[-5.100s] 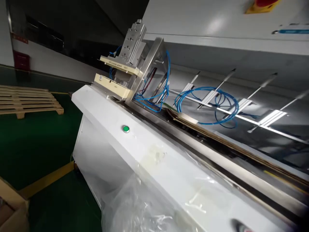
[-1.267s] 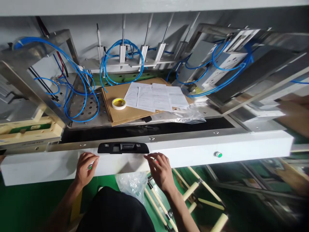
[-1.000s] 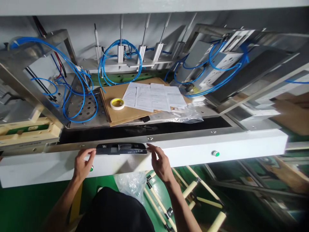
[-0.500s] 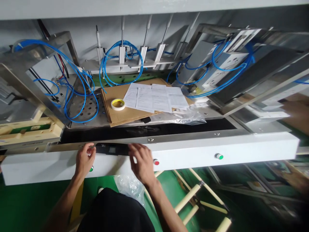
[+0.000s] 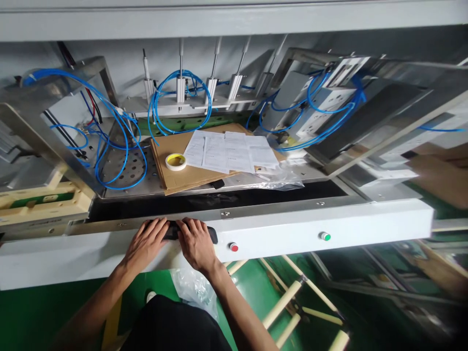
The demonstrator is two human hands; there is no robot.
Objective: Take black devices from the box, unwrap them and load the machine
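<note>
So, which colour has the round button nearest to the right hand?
Red: the small round button beside the right hand, head view.

The tape roll [image 5: 176, 162] lies on the cardboard sheet [image 5: 175, 178], left of the papers [image 5: 230, 153]. Both hands rest side by side on the handle [image 5: 212, 237], in front of the cardboard.

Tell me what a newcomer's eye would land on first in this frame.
Both hands, the left hand and the right hand, lie side by side on a black part at the white machine rail's front edge. Behind them, loops of blue tubing hang over a perforated metal plate. A roll of tape and printed sheets rest on flat cardboard.
</note>
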